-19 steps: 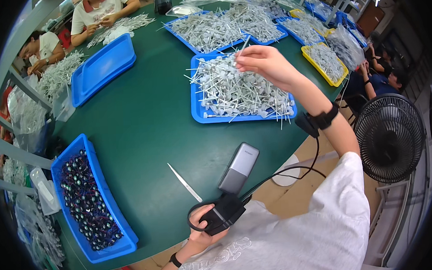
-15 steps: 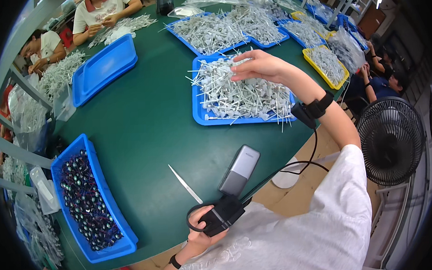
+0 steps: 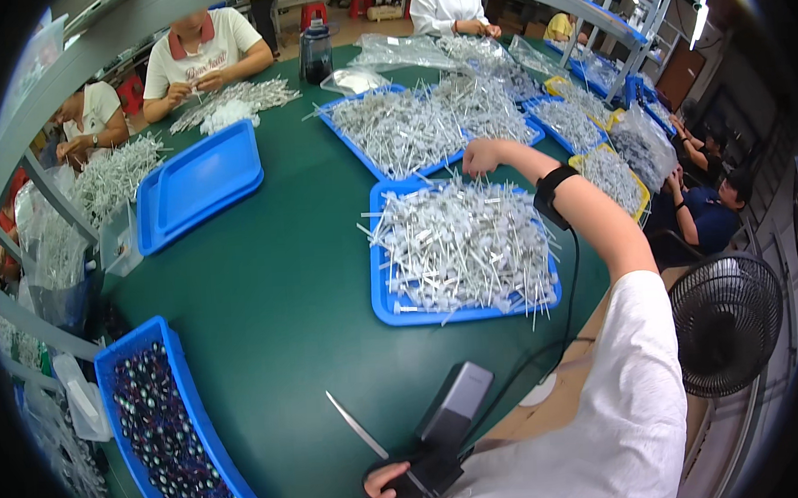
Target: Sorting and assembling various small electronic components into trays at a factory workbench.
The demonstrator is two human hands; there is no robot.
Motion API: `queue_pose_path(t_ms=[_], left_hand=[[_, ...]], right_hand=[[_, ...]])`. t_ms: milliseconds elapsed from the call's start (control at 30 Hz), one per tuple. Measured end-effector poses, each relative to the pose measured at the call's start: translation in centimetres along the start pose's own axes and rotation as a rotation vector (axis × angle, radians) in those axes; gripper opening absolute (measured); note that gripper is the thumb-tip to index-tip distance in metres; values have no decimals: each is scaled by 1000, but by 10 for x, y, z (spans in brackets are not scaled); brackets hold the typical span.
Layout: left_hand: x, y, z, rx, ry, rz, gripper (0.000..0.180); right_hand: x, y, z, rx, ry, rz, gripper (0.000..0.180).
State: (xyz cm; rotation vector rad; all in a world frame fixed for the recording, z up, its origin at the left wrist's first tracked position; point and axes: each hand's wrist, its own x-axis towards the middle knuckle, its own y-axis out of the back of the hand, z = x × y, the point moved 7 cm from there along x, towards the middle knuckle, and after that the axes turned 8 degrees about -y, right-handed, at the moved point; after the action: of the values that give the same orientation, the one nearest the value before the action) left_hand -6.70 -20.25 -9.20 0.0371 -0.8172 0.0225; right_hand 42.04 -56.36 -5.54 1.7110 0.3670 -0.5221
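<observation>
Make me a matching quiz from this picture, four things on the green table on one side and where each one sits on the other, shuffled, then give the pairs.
Things:
1. right hand
2. left hand
3. empty blue tray
4. bin of dark beads

Places:
A. near left corner of the green table
B. far edge of the tray of white sticks
C. on a black device at the near edge
D. far left

Pairs: 1-B, 2-C, 3-D, 4-A

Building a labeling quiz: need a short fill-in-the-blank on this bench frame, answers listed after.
1. The right hand reaches over the far edge of a blue tray of white ____.
2. The left hand grips a black device near the table's ____ edge.
3. The table top is ____.

Missing: sticks; near; green
</observation>
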Motion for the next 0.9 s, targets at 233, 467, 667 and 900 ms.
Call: queue_pose_path(t_ms=[233, 467, 667, 900], left_hand=[[-42, 3, -22, -302, 225, -13, 41], [-64, 1, -35, -392, 348, 13, 53], [-65, 4, -39, -341, 322, 56, 53], [-45, 3, -35, -279, 225, 125, 47]], right_hand=[[19, 1, -21, -151, 381, 26, 34], [29, 12, -12, -121, 195, -5, 34], [5, -14, -35, -12, 215, -194, 47], [20, -27, -30, 130, 118, -330, 44]])
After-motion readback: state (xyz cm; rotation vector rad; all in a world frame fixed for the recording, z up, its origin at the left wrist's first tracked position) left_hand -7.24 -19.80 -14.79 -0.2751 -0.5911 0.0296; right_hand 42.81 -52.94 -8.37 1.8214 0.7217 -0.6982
